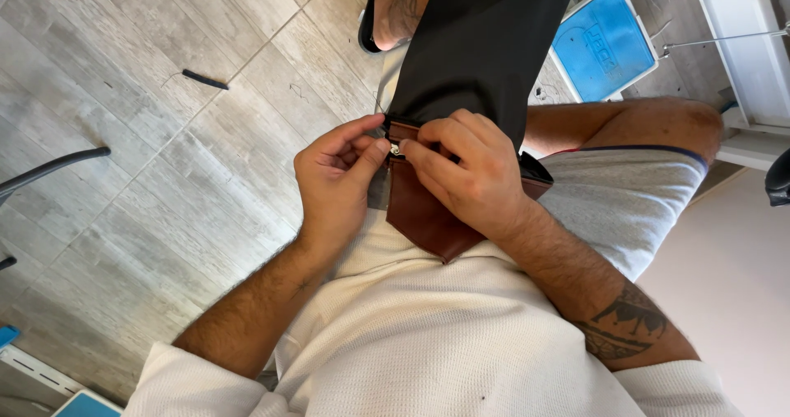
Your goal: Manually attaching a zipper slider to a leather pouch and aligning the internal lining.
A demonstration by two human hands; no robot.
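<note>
Floor [164,137]: grey wood-look tiles fill the left half of the frame; a short black strip [204,79] lies on them at upper left.
Black fabric [481,47]: a long dark panel running from the top centre edge down to the middle of the frame, its long axis nearly upright with a slight lean; its lower end meets the hands.
Blue-topped box [605,43]: upper right, white-rimmed, on the floor beside the person's bare knee.
Brown leather piece [428,220]: centre of the frame, lying over the lap; its pointed end aims down toward the white shirt, its upper edge sits up at the fabric. Most of it hangs below and between the two hands.
Right hand [473,174]: just right of centre, lying over the leather's upper right part, grip closed, fingers curled and pressing on the top edge where leather and fabric join.
Left hand [337,178]: just left of centre, thumb and forefinger nearly shut in a pinch at the leather's upper left corner.
Metal fitting [396,148]: small and silvery, between the fingertips of both hands; what kind it is cannot be made out.
</note>
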